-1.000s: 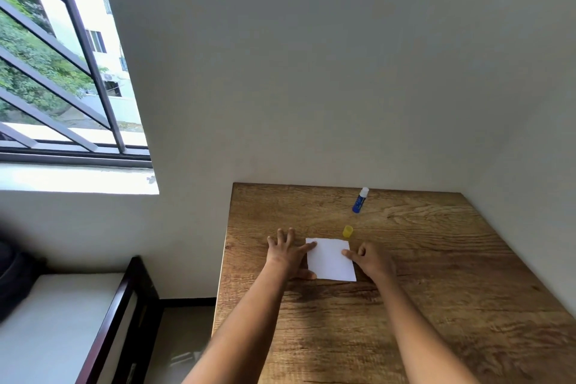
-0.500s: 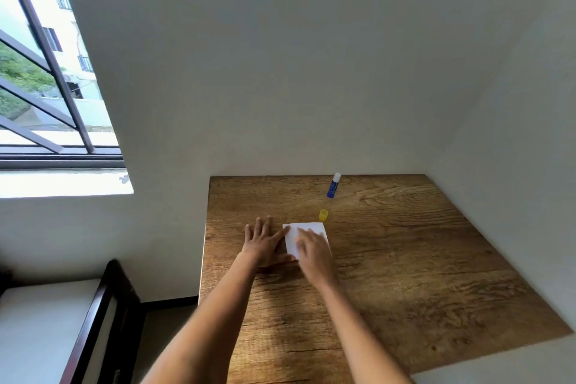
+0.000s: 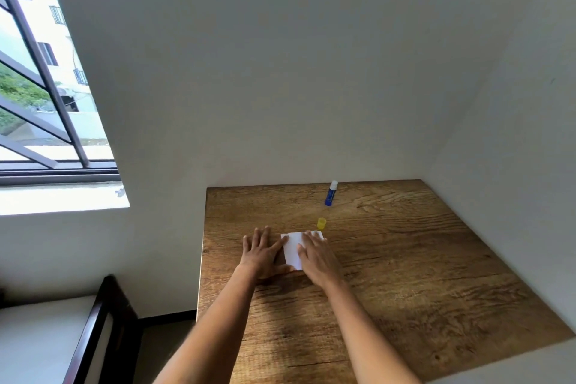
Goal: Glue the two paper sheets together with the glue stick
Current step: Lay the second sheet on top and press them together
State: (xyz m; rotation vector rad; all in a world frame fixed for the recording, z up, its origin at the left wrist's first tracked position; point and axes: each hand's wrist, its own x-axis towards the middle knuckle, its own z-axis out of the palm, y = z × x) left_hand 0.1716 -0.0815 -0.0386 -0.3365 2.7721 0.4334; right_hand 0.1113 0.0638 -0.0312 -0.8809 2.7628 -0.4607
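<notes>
White paper [image 3: 292,249] lies flat on the wooden table [image 3: 405,274]; I cannot tell one sheet from the other. My left hand [image 3: 261,251] rests flat beside the paper's left edge, thumb touching it. My right hand [image 3: 314,254] lies palm down on top of the paper, fingers spread, covering its right half. The blue glue stick [image 3: 331,193] with a white end lies uncapped near the table's far edge. Its yellow cap [image 3: 321,223] stands just beyond the paper.
White walls close the table in at the back and on the right. A barred window [image 3: 46,103] is at the left. A dark wooden bed frame [image 3: 103,321] with a white mattress sits below left of the table.
My right hand has moved from the paper's right edge onto the sheet and lies flat over it. My left hand stays at the left edge. The view shifted right.
</notes>
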